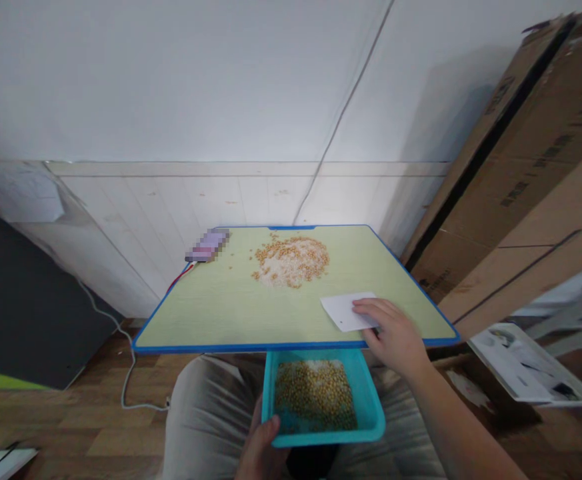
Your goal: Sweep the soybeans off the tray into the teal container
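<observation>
My left hand (265, 440) grips the near left corner of a teal plastic basket (378, 420), its thumb over the rim. Inside lie many yellowish soybeans (315, 393) with some white grains among them. The basket sits at my lap, just under the table's front edge. In my right hand (393, 330) is a flat white card (343, 312), pinched at its right side and resting on or just over the tabletop. Beyond the card, a pile of soybeans mixed with white rice-like grains (293, 262) spreads over the table, with a few loose beans to its left.
The pale green table (221, 310) has a blue edge and stands near the wall. A blurred purple device (208, 245) with a red cable lies at its back left. Large cardboard boxes (511, 180) lean on the right. A white cable (125, 360) trails over the floor.
</observation>
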`<action>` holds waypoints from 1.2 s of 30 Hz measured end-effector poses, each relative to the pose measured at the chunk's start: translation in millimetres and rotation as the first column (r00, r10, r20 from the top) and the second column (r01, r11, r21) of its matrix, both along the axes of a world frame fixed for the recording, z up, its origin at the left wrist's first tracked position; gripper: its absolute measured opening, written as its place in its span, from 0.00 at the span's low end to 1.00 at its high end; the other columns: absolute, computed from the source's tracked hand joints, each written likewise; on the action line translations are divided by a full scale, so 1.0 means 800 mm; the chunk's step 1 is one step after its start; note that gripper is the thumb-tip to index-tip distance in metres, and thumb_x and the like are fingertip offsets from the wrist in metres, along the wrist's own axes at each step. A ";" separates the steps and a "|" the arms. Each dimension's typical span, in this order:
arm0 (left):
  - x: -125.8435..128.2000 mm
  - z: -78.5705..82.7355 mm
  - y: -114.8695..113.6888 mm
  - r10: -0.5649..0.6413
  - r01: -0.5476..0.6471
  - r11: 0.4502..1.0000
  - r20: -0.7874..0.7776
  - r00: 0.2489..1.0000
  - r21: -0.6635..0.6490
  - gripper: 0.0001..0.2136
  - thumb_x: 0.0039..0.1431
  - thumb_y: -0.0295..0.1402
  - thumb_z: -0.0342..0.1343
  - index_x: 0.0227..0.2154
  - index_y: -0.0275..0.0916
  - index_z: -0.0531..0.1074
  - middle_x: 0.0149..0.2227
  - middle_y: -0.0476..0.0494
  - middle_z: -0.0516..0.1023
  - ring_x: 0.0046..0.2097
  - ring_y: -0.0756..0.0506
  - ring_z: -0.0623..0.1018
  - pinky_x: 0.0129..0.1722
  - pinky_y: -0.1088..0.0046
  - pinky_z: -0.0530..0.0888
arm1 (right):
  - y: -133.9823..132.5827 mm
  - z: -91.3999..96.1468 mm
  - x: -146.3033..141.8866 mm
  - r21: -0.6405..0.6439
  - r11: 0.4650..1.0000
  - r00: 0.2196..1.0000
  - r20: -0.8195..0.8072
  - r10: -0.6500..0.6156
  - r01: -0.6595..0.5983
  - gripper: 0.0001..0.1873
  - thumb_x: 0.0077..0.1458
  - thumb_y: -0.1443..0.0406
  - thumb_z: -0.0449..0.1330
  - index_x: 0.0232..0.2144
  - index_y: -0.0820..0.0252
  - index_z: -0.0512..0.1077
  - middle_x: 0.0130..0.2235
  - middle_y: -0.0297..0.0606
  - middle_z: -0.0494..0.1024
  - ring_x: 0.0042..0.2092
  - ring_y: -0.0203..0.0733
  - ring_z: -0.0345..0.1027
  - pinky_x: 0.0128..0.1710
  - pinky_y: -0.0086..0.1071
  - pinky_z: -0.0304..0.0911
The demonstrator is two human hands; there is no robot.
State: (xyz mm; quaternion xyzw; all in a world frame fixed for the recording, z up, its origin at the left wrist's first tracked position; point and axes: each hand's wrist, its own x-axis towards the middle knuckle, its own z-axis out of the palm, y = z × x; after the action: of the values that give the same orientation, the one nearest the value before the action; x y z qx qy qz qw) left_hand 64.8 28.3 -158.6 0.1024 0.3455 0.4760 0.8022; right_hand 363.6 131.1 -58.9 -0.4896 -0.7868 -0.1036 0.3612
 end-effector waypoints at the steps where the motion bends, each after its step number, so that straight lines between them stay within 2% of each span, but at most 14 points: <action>1: 0.002 0.004 0.000 0.005 -0.005 1.000 -0.008 1.000 0.001 0.41 0.42 0.45 0.76 0.62 0.45 0.74 0.55 0.35 0.83 0.63 0.25 0.75 0.66 0.46 0.66 | 0.000 0.000 0.000 0.003 1.000 1.000 0.008 0.000 0.000 0.14 0.57 0.71 0.57 0.43 0.58 0.77 0.47 0.45 0.85 0.48 0.52 0.79 0.50 0.50 0.75; 6: 0.006 0.030 0.000 0.049 -0.048 0.998 -0.026 0.998 0.041 0.34 0.52 0.42 0.70 0.63 0.45 0.73 0.60 0.36 0.80 0.65 0.27 0.73 0.68 0.47 0.62 | -0.001 0.004 0.000 0.006 1.000 1.000 0.027 0.003 -0.003 0.13 0.56 0.72 0.57 0.43 0.59 0.77 0.46 0.47 0.85 0.48 0.52 0.79 0.50 0.51 0.75; 9: 0.006 0.044 0.002 0.016 -0.013 0.999 -0.061 0.998 0.042 0.34 0.52 0.43 0.70 0.63 0.45 0.73 0.59 0.37 0.81 0.65 0.28 0.73 0.69 0.47 0.61 | -0.003 0.005 0.001 0.000 1.000 1.000 0.031 0.008 -0.008 0.14 0.57 0.71 0.57 0.44 0.59 0.77 0.47 0.48 0.84 0.49 0.53 0.79 0.51 0.51 0.75; 14: 0.009 0.058 0.008 0.045 -0.042 0.998 -0.085 0.995 0.038 0.38 0.47 0.43 0.72 0.63 0.45 0.72 0.58 0.36 0.81 0.65 0.26 0.73 0.67 0.46 0.63 | -0.003 0.009 0.007 -0.005 1.000 0.999 0.035 0.027 -0.027 0.16 0.60 0.72 0.55 0.46 0.60 0.79 0.49 0.49 0.84 0.50 0.52 0.79 0.52 0.51 0.75; 17: 0.010 0.058 0.007 0.057 -0.054 0.998 -0.090 0.994 0.035 0.39 0.46 0.42 0.72 0.64 0.46 0.72 0.58 0.37 0.81 0.64 0.27 0.73 0.65 0.47 0.65 | 0.002 0.024 0.014 -0.034 0.999 0.998 0.058 0.015 -0.013 0.18 0.60 0.73 0.53 0.46 0.60 0.80 0.48 0.47 0.84 0.49 0.50 0.80 0.52 0.47 0.75; 21: 0.008 0.052 0.006 0.066 -0.062 0.997 -0.075 0.995 0.051 0.38 0.47 0.42 0.71 0.64 0.47 0.71 0.59 0.37 0.80 0.65 0.27 0.72 0.66 0.48 0.64 | 0.017 0.059 0.023 -0.083 0.996 0.992 0.122 -0.029 0.039 0.18 0.62 0.72 0.53 0.46 0.59 0.80 0.45 0.44 0.86 0.45 0.49 0.81 0.46 0.42 0.76; 25: 0.008 0.047 0.006 0.066 -0.063 0.997 -0.060 0.996 0.051 0.39 0.48 0.42 0.71 0.65 0.48 0.70 0.60 0.38 0.79 0.66 0.27 0.70 0.66 0.48 0.63 | 0.037 0.089 0.021 -0.108 0.994 0.985 0.174 0.011 0.008 0.18 0.62 0.72 0.52 0.44 0.59 0.81 0.43 0.43 0.86 0.43 0.47 0.82 0.45 0.38 0.75; 29: 0.009 0.046 0.007 0.071 -0.068 0.997 -0.047 0.996 0.047 0.38 0.48 0.41 0.70 0.65 0.48 0.69 0.60 0.38 0.79 0.66 0.28 0.70 0.67 0.47 0.62 | 0.054 0.101 0.002 -0.144 0.990 0.972 0.233 0.039 -0.005 0.19 0.62 0.71 0.51 0.42 0.59 0.82 0.43 0.43 0.86 0.43 0.48 0.81 0.45 0.38 0.74; 36: 0.011 0.045 0.008 0.050 -0.046 0.997 -0.069 0.996 0.058 0.38 0.49 0.42 0.69 0.65 0.48 0.68 0.59 0.38 0.80 0.66 0.28 0.71 0.67 0.45 0.62 | 0.080 0.118 -0.046 -0.318 0.947 0.930 0.360 0.078 0.044 0.20 0.63 0.71 0.50 0.44 0.57 0.82 0.44 0.43 0.86 0.46 0.47 0.79 0.46 0.37 0.70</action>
State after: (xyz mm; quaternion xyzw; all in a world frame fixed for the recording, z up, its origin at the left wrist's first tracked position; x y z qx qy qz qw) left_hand 73.4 34.5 -123.0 0.1334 0.3625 0.5008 0.7746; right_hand 327.0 194.7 35.4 -0.5066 -0.8510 -0.0614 0.1238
